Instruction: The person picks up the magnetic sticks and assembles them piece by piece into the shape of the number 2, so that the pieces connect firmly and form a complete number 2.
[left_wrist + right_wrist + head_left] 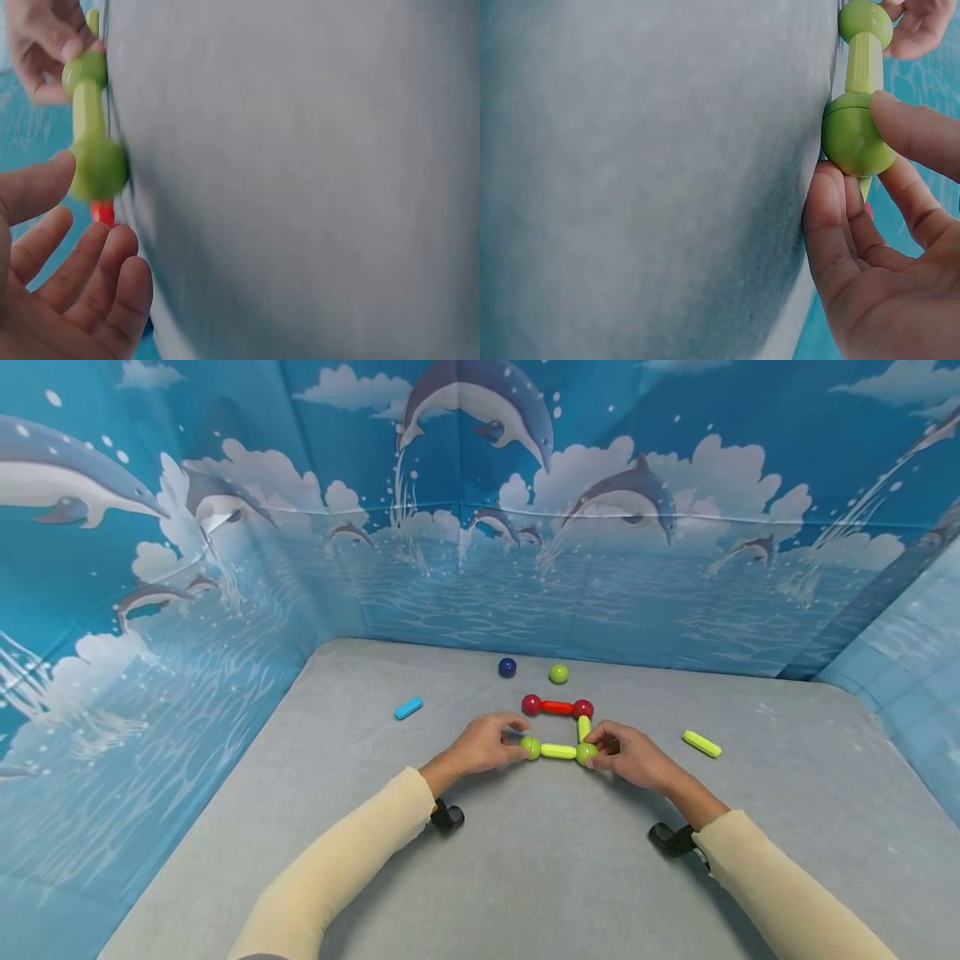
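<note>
In the head view, two red balls point(531, 704) joined by a red rod point(557, 707) connect through a yellow-green rod point(584, 727) to a near row of two green balls with a yellow-green rod point(558, 751) between them. My right hand point(628, 754) pinches the row's right green ball point(857, 139) between thumb and fingers. At the left green ball point(99, 169), my left hand point(483, 743) has its thumb tip right at the side, while its other fingers are spread and relaxed below in the left wrist view. The magnetic-looking pieces form an open-sided frame lying on the grey surface.
Behind the frame sit a dark blue ball point(507, 667) and a loose green ball point(558, 673). A blue rod point(408, 708) lies to the left, a loose yellow-green rod point(702, 743) to the right. A dolphin-print curtain point(480, 585) borders the grey surface point(510, 877).
</note>
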